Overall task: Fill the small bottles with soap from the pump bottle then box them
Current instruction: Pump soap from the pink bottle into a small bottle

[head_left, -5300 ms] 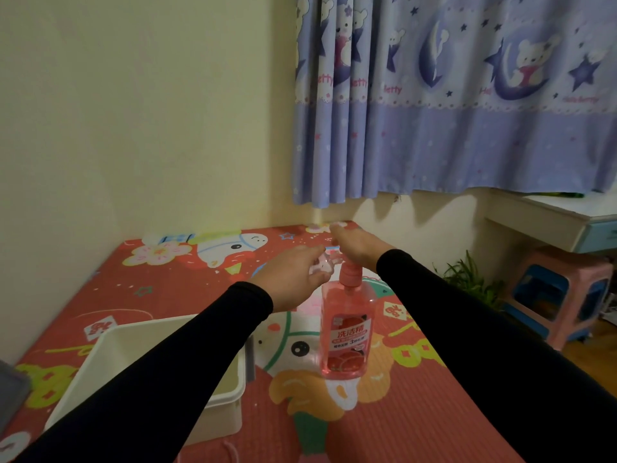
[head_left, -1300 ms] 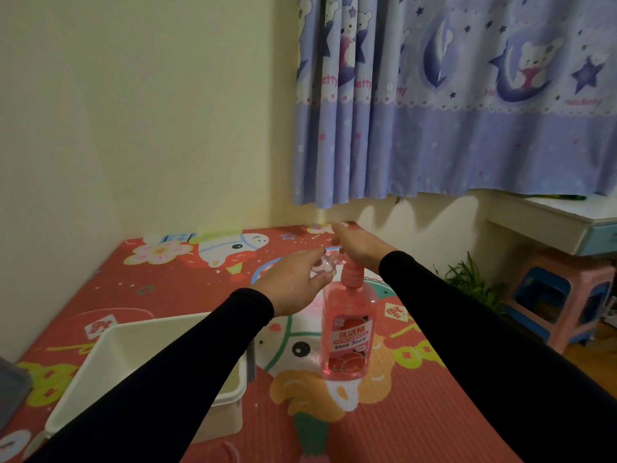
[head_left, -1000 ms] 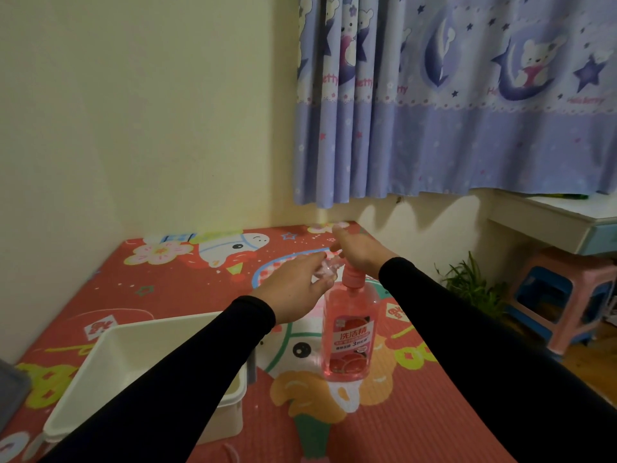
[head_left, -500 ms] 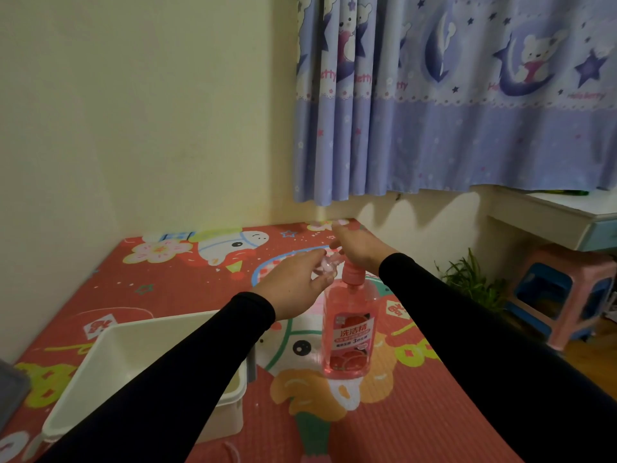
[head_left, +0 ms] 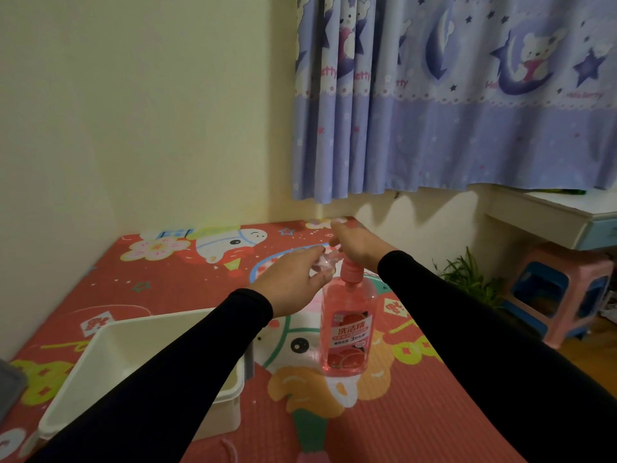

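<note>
A pink pump bottle (head_left: 347, 332) of soap stands upright on the red cartoon mat (head_left: 384, 419). My right hand (head_left: 359, 245) rests on top of its pump head, palm down. My left hand (head_left: 293, 282) holds a small clear bottle (head_left: 325, 266) in its fingertips right beside the pump spout. How full the small bottle is cannot be made out. A white plastic box (head_left: 110, 365) sits on the mat at the lower left, partly hidden by my left sleeve.
A cream wall bounds the mat at left and back, with a blue printed curtain (head_left: 450, 95) above. Off the mat's right edge are a green plant (head_left: 467, 279), a pink and blue stool (head_left: 564, 292) and a white desk (head_left: 561, 215). A grey object (head_left: 8, 385) lies at the far left.
Hardly anything differs. Both hands stay at the pump head, the left one still holding the small bottle at the spout; only the camera has shifted slightly.
</note>
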A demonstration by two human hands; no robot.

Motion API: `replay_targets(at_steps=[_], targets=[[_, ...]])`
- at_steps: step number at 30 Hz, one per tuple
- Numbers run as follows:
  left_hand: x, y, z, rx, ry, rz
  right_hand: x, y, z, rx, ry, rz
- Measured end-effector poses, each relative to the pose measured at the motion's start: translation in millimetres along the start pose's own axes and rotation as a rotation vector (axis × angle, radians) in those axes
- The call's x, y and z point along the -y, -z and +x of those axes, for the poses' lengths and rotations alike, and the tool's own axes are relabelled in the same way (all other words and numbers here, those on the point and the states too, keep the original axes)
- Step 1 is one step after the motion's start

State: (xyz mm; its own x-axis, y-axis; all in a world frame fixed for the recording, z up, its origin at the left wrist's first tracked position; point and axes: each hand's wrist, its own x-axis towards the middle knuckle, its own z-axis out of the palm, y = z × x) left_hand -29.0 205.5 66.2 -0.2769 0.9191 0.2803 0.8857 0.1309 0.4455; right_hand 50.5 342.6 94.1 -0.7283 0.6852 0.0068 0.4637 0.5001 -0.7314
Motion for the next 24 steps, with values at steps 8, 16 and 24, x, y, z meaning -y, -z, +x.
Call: replay_targets(at_steps=[8,16,24], targets=[[-3,9,3,0.001,-0.026,-0.028,5,11,3,-0.015,-0.013,0.071],[2,-1,1,0.006,0.004,-0.010,2,1,-3,0.012,-0.027,0.057],[-2,9,2,0.000,-0.009,-0.045,3,10,5,-0.016,-0.013,0.085]])
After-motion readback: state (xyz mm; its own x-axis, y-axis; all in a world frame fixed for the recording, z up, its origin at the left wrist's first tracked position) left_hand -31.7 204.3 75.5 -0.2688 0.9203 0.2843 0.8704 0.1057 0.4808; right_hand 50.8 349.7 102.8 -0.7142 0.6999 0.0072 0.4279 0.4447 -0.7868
